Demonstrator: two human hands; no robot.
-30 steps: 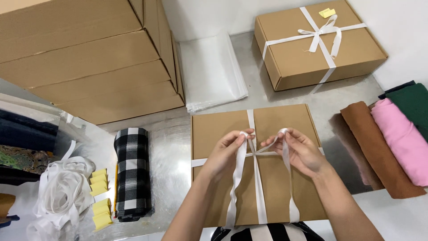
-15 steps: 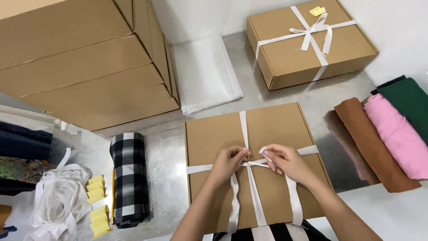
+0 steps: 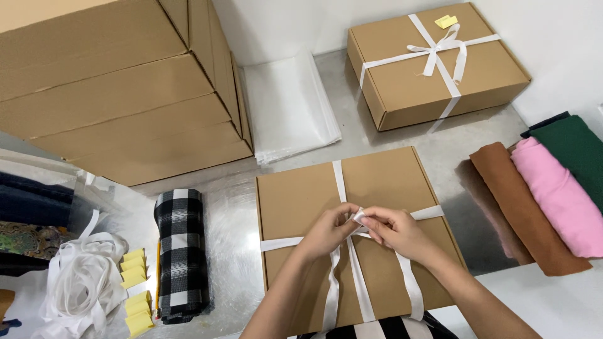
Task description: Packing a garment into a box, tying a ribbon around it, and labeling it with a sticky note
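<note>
Both hands, the left hand [image 3: 328, 231] and right hand [image 3: 394, 231], are pinching the white ribbon [image 3: 358, 216] together over the brown box [image 3: 301, 194] lying beneath them.

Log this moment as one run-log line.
left hand: pinching white ribbon | right hand: pinching ribbon at crossing | brown box: flat on table

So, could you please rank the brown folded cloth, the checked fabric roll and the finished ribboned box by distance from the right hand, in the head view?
1. Brown folded cloth, just right of the right hand.
2. Finished ribboned box, far side.
3. Checked fabric roll, far left.
</note>
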